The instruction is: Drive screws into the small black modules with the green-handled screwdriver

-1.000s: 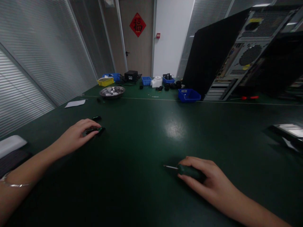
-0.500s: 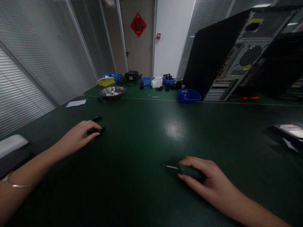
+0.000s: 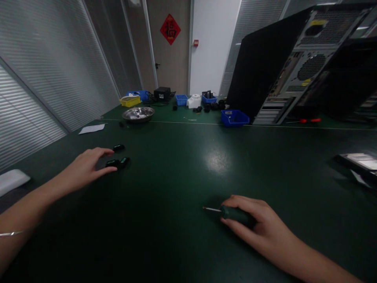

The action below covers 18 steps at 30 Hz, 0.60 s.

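Note:
My right hand [image 3: 259, 222] is wrapped round the dark green handle of a screwdriver [image 3: 235, 214], whose thin metal shaft points left just over the table. On the left, my left hand [image 3: 90, 165] has its thumb and fingers apart. Between and just beyond those fingertips lie small black pieces on the table: one black piece [image 3: 112, 162] near the thumb, a second black piece [image 3: 125, 161] touching or very close to it, and a third black piece [image 3: 118, 147] a little farther back. Their exact kind cannot be made out.
The dark green table [image 3: 171, 165] carries a metal bowl [image 3: 138, 114], a white paper [image 3: 92, 129] and a blue bin [image 3: 235, 118] toward the back. A black computer case [image 3: 262, 67] stands back right. A flat black-and-white device [image 3: 357, 163] lies at right, a white object [image 3: 13, 181] at left.
My left hand has opened and drawn back left from the small black pieces, leaving two of them side by side on the table. My right hand still holds the screwdriver in the same place.

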Available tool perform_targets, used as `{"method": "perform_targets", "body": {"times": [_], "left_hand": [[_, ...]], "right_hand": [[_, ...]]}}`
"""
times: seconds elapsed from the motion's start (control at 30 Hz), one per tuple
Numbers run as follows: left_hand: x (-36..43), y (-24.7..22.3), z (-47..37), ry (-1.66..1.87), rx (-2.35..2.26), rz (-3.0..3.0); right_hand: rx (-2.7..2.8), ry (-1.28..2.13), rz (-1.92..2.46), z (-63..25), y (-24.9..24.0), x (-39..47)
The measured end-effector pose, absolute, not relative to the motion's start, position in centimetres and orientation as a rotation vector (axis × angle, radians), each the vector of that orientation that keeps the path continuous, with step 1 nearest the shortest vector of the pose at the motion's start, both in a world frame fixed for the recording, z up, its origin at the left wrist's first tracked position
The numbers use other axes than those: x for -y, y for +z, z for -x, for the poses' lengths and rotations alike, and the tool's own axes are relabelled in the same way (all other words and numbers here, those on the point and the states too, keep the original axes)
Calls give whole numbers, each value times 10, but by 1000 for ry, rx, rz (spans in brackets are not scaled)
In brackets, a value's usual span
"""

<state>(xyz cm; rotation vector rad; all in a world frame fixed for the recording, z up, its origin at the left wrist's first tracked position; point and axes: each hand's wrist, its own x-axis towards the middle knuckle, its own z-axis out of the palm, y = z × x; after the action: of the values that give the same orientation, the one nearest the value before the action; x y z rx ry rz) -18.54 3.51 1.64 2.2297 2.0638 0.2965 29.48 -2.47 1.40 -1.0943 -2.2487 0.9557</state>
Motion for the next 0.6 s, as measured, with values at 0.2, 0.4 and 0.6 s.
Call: {"method": "perform_targets", "body": {"times": [0.2, 0.4, 0.6], "left_hand": [[-27, 30, 181, 267, -2052, -2200], [-14, 40, 146, 460, -2133, -2143], [12, 18, 48, 519, -1355, -2238]], "right_hand": [[2253, 946, 1096, -294, 18, 25], [2251, 975, 1086, -293, 18, 26], [2213, 938, 1129, -293, 19, 23]]}}
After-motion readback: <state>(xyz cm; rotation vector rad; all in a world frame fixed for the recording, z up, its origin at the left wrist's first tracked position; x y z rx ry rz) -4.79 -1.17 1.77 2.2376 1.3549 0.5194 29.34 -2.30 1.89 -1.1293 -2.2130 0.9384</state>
